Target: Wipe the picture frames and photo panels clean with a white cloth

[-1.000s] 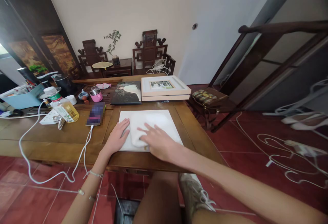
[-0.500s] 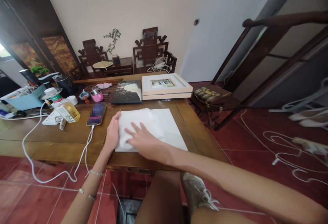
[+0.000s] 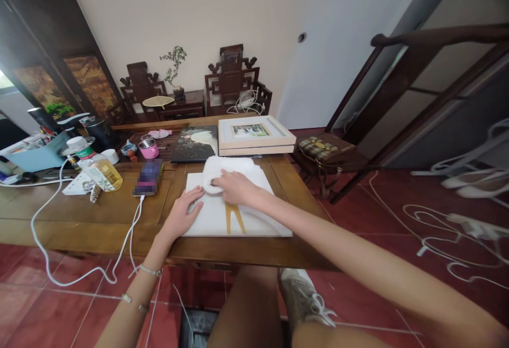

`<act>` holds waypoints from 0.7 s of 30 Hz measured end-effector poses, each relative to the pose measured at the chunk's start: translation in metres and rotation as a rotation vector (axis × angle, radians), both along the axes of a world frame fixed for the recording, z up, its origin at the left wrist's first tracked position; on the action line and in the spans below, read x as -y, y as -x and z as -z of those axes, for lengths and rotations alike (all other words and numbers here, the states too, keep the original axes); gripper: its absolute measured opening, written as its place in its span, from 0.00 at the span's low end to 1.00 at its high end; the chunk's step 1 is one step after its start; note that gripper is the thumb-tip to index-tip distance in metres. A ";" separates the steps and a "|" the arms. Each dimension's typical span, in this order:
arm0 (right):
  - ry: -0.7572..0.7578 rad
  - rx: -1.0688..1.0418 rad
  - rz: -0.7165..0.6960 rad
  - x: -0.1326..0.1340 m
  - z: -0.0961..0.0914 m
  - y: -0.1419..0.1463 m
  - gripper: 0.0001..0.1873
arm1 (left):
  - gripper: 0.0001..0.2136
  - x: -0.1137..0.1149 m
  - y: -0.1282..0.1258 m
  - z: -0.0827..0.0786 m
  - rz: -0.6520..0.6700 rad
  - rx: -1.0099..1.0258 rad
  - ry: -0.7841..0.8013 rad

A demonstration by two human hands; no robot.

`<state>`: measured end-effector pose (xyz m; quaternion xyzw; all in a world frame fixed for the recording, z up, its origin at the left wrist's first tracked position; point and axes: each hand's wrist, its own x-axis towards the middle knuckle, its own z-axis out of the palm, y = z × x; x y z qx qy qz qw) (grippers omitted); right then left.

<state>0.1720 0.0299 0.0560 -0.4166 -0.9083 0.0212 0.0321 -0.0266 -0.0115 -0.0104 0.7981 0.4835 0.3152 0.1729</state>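
Observation:
A white board or panel (image 3: 209, 220) lies flat near the front edge of the wooden table. On its lower part shows a yellow shape (image 3: 234, 216) with two spread legs; its top is hidden. A folded white towel (image 3: 217, 166) covers the far part of the board and reaches past its back edge. My right hand (image 3: 236, 186) presses down on the towel with its fingers curled into it. Flat on the board's left side rests my left hand (image 3: 183, 211), fingers stretched out and thumb apart, holding nothing.
Behind the board lie a dark picture panel (image 3: 191, 145) and stacked pale frames (image 3: 258, 146). To the left are a phone (image 3: 147, 178) on a white cable, a bottle of yellow liquid (image 3: 101, 170) and a pink cup (image 3: 148, 149). A chair (image 3: 353, 109) stands at the right.
My right hand has pushed the towel away toward the board's back edge, uncovering the yellow shape. My left hand has shifted from the board's left edge to lie flat on its surface.

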 end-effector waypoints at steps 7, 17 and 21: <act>-0.015 -0.104 -0.105 -0.018 0.013 0.024 0.25 | 0.14 0.001 0.001 -0.005 -0.005 -0.007 -0.007; -0.006 -0.121 0.085 0.017 0.035 -0.095 0.28 | 0.14 0.000 0.000 -0.001 -0.012 0.023 0.005; 0.059 -0.151 -0.022 0.086 0.040 -0.107 0.27 | 0.14 0.000 0.000 0.000 -0.013 0.017 -0.002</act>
